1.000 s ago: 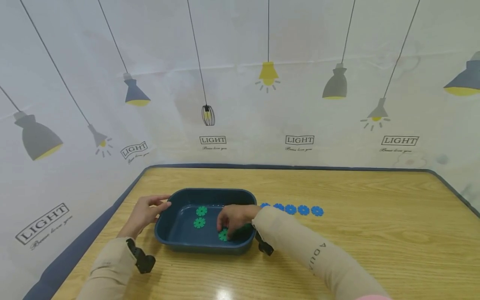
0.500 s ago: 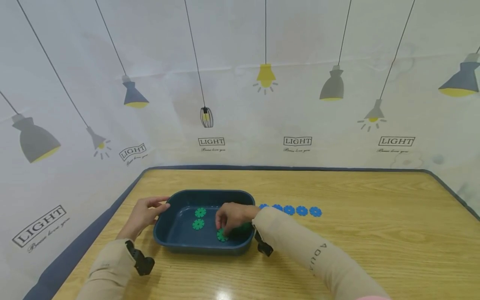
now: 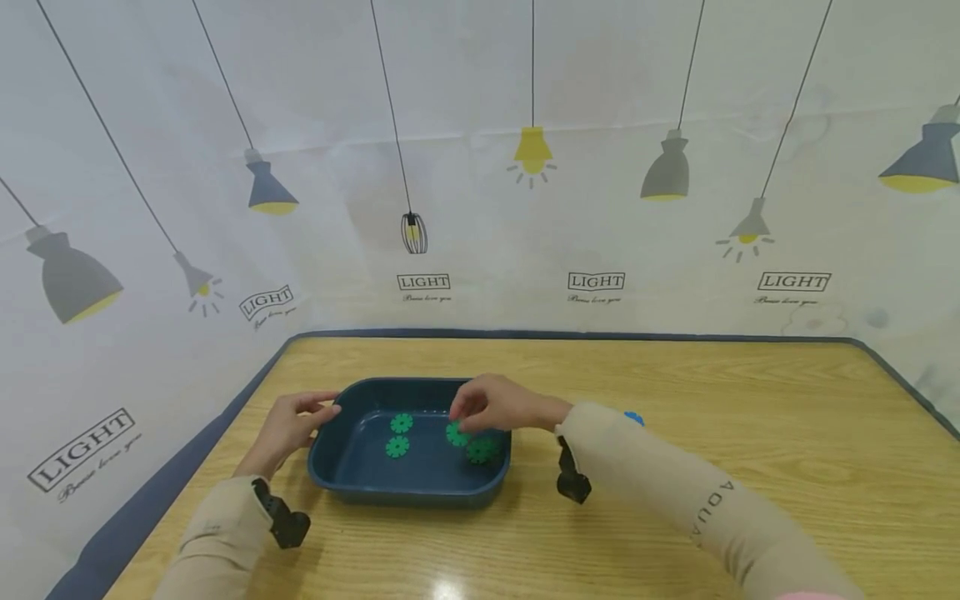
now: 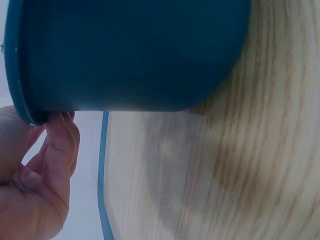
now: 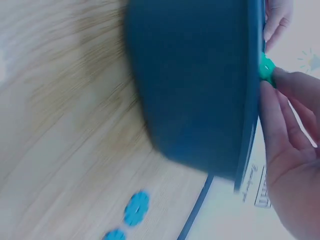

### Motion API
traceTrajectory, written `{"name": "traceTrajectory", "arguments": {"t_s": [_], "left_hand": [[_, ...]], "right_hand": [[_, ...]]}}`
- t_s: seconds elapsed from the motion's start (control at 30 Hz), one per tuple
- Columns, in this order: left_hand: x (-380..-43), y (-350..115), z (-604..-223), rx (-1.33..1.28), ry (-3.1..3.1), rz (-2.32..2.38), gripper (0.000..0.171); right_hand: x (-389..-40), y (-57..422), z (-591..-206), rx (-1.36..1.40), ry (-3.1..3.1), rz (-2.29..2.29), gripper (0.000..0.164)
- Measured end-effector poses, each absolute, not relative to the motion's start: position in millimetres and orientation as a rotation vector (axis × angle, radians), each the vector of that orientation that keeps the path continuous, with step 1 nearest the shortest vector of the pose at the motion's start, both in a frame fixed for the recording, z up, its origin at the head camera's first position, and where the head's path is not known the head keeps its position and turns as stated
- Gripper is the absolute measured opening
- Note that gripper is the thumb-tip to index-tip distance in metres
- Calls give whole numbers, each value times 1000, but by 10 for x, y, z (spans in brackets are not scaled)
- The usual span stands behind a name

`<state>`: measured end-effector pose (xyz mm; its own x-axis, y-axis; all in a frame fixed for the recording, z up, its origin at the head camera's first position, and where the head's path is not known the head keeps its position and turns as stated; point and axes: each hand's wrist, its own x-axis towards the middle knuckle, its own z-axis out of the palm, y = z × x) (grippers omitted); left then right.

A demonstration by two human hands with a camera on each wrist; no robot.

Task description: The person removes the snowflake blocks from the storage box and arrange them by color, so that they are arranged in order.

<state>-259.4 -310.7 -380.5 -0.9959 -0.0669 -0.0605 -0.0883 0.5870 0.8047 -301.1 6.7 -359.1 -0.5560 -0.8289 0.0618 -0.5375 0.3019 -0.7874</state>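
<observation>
A dark blue rectangular basin (image 3: 405,498) stands on the table. My left hand (image 3: 288,425) pinches its left rim, and in the left wrist view the fingers (image 4: 62,142) lie against the outer wall under the lip. Above the basin's right part, my right hand (image 3: 498,404) pinches a green notched flower-shaped disc (image 3: 457,433) between thumb and fingers. The right wrist view shows that held disc (image 5: 266,68) just over the rim. Two green discs (image 3: 397,447) lie on the basin floor left of centre. More green discs (image 3: 480,451) overlap at the right end.
Blue notched discs (image 5: 136,207) lie on the table to the right of the basin. In the head view the right sleeve hides most of them, leaving one blue disc (image 3: 633,418) partly visible. A printed wall covering (image 3: 480,208) rises behind the wooden table (image 3: 750,392).
My right hand has lifted a green disc from the basin's lower right, moving up and rightward. Green discs beneath it have come into sight. The left hand keeps its place on the rim.
</observation>
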Motion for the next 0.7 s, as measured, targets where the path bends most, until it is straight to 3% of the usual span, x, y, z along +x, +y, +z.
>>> {"name": "traceTrajectory", "arguments": {"t_s": [0.33,0.7], "left_hand": [[-2577,-3101,-3788,-140,2790,1393,43],[-2578,-3099,-3802,-122,2792,1401,44]], "right_hand": [[-2975,777,-3532,-1030,2333,-1331,13],[-3043,1052,-3941,-935,2385,-1315,9]]}}
